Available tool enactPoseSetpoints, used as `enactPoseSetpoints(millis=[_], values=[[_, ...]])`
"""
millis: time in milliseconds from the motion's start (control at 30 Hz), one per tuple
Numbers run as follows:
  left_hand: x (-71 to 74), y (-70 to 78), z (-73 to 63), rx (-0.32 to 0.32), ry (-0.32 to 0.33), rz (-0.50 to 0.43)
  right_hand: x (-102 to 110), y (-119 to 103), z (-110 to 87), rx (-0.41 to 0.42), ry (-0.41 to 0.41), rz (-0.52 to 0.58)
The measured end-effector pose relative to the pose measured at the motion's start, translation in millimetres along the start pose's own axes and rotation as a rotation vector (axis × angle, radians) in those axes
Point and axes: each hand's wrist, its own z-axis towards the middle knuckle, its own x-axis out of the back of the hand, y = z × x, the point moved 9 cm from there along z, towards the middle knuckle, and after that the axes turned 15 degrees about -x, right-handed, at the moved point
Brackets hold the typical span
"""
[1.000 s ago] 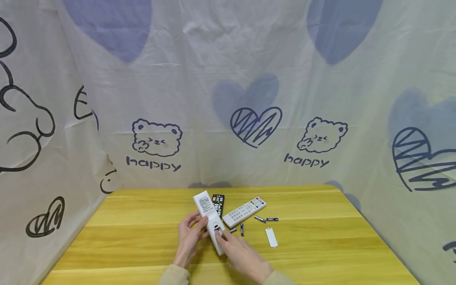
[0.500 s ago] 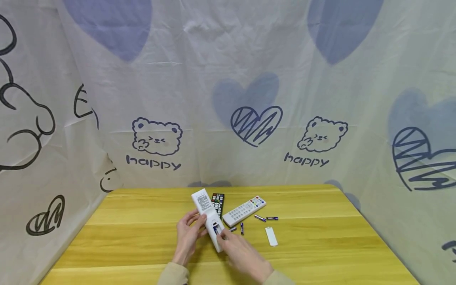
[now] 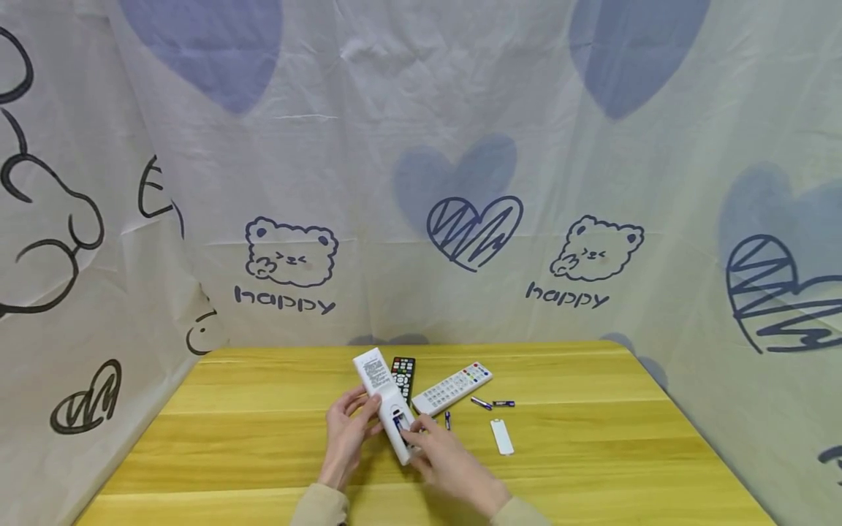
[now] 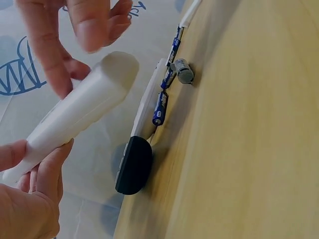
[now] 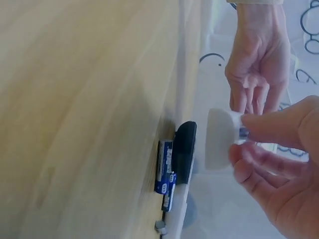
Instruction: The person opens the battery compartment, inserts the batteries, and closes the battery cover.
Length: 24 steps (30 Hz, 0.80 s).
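The left hand (image 3: pixel 346 435) grips a long white plastic remote control (image 3: pixel 383 400), thumb on 1 side and fingers under it, and holds it up off the yellow wood-grain table (image 3: pixel 263 438), near the middle. The remote lies back upward and slanted, its far end to the left, with printed label text on its far half. In its near half is an open battery compartment, and a slim dark blue battery (image 3: pixel 397 421) shows inside. The right hand (image 3: pixel 454 464) bends its thumb and fingers to the compartment's right edge; whether they pinch the battery, I cannot tell.

Just beyond the held remote, a black remote with a grid of buttons (image 3: pixel 403 374) lies on the table. To its right lies a flat white remote with coloured buttons (image 3: pixel 454 387), set diagonally. Near its right end are 2 small blue batteries (image 3: pixel 481 402), and 1 upright-pointing blue battery (image 3: pixel 448 420) lies nearer, beside the right hand. Farther right is a white oblong cover (image 3: pixel 502 437). Behind the table hangs a pale cloth (image 3: pixel 388 292) printed with hearts and bears.
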Motion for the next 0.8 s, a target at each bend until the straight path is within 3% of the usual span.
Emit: enactPoseSetpoints(millis=[133,267,533,800], values=[[0.3,0.8,0.7,0.005,0.007,0.013,6,14,4.5,-0.074,0.052,0.208],[1.4,-0.3,0.5,0.007,0.009,0.020,6,31,6.7,-0.153,0.088,0.314],[2.3,-0.1,0.4,-0.005,0.004,0.008,2,54,7.1,-0.245,0.106,0.318],[5.0,1.0,0.2,-0.010,0.011,0.022,-9,66,3.4,-0.331,-0.020,0.272]])
